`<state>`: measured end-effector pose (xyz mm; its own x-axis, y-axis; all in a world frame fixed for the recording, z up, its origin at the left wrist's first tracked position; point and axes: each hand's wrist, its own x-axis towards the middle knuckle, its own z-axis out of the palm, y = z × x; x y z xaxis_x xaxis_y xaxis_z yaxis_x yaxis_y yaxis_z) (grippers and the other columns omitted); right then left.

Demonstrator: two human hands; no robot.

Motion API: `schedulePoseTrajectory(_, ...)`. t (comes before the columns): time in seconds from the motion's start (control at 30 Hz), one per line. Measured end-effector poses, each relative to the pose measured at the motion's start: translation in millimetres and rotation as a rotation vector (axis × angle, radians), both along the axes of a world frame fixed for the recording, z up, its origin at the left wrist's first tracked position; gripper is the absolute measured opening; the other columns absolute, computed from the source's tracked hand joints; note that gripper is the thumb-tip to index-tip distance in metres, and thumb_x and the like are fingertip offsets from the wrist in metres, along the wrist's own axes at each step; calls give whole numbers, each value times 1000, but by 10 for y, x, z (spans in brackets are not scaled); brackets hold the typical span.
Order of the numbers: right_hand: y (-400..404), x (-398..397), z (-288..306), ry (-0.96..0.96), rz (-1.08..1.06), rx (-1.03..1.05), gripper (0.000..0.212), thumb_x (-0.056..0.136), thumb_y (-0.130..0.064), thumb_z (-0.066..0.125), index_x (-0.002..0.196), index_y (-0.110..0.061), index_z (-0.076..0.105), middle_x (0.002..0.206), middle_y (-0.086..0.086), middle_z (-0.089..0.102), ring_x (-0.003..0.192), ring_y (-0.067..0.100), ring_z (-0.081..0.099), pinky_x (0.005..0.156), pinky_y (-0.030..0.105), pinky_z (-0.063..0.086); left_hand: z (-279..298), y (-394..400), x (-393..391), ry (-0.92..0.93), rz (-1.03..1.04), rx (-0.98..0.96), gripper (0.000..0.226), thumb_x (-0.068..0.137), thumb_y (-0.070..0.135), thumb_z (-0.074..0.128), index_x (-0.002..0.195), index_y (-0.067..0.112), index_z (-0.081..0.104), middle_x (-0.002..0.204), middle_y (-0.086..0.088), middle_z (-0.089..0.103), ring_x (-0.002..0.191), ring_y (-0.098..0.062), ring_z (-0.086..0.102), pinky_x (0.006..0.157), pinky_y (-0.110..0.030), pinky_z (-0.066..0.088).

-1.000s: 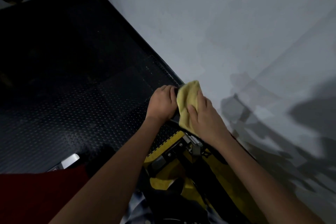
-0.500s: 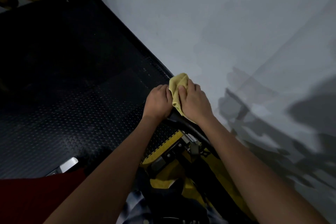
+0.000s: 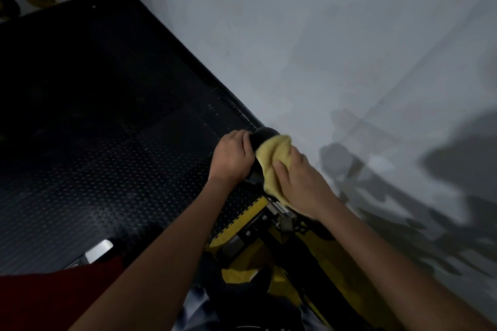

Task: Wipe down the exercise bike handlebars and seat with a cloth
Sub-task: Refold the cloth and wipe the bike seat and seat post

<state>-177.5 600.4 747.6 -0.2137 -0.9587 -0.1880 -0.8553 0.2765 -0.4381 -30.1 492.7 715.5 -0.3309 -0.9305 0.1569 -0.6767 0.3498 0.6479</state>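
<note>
A black handlebar [image 3: 262, 137] of the yellow-and-black exercise bike [image 3: 271, 231] sticks up in the middle of the view, its rounded end bare. My left hand [image 3: 232, 154] grips the bar from the left. My right hand [image 3: 301, 180] holds a yellow cloth [image 3: 274, 158] wrapped round the bar's right side, just below the tip. The seat is not in view.
A dark studded rubber floor mat [image 3: 107, 142] covers the left half. A grey wall [image 3: 322, 48] runs close along the right, with shadows on it. A red garment [image 3: 40, 301] fills the lower left corner, with a metal part [image 3: 98, 251] beside it.
My right hand has slid the cloth down and right along the handlebar, uncovering its black tip. My left hand keeps its grip in the same spot.
</note>
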Motion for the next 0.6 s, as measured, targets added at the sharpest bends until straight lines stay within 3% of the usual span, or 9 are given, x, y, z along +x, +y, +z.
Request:
schedulePoseTrajectory(0.1,-534,104,-44,4,-70,-79,66,106,-50,27,153,-5,28,136,23,51,111,36,57,87,41,45,55,15,-2,27,-4,22,28,100,12,42,83,5,63,80,-8,63,74,-23,56,69,-40,47)
schedulePoseTrajectory(0.2,-758,166,-50,-11,-104,-109,60,106,-50,31,148,-6,38,132,21,55,113,38,56,92,43,44,123,38,0,44,-7,40,28,101,12,45,79,2,60,77,-11,60,70,-26,54,66,-41,46)
schedulePoseTrajectory(0.3,-561,176,-74,-6,-87,-143,66,105,-52,34,152,-6,32,137,22,52,117,38,55,94,42,44,127,50,18,63,-11,48,31,102,16,43,80,4,60,78,-9,60,72,-24,55,66,-40,47)
schedulePoseTrajectory(0.47,174,63,15,85,10,-39,76,102,-58,25,160,-12,10,137,14,49,103,24,59,72,29,42,22,-2,24,26,-23,4,32,100,14,39,104,6,69,97,-8,69,88,-21,62,77,-28,47)
schedulePoseTrajectory(0.6,245,16,29,74,26,3,77,101,-61,18,160,-12,10,133,11,52,89,14,54,62,22,39,35,7,9,40,-4,-13,32,99,13,38,104,4,69,96,-9,69,87,-22,63,79,-30,47)
